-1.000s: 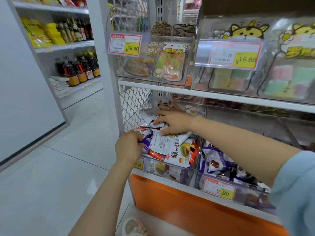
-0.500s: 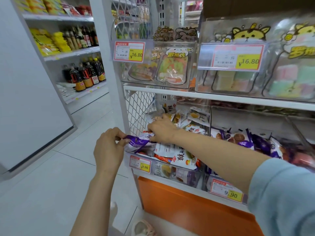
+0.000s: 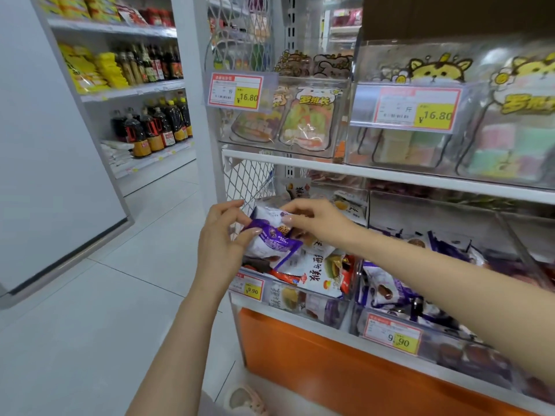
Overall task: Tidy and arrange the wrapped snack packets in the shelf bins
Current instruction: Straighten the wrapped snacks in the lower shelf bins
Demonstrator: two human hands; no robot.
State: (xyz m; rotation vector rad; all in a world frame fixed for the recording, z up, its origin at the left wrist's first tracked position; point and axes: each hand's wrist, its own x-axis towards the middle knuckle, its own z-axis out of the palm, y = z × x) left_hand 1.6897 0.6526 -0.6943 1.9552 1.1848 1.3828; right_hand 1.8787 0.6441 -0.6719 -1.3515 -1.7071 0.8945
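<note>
My left hand (image 3: 223,241) grips a purple-and-white snack packet (image 3: 271,238) just above the left clear bin (image 3: 300,306) of the lower shelf. My right hand (image 3: 318,219) pinches the top right edge of the same packet. Under it the left bin holds a heap of white-and-orange packets (image 3: 318,271) mixed with purple ones. The bin to the right (image 3: 435,352) is filled with purple packets (image 3: 387,291); my right forearm crosses above it.
The upper shelf (image 3: 390,175) carries clear bins of candy bags with 16.80 price tags. White mesh closes the rack's left side (image 3: 249,181). An orange base panel (image 3: 345,373) runs below. An aisle with bottle shelves (image 3: 150,127) lies to the left; a shoe (image 3: 244,399) shows below.
My left hand has lifted the purple packet up out of the left bin. My right hand has left the heap and taken hold of the packet's upper edge.
</note>
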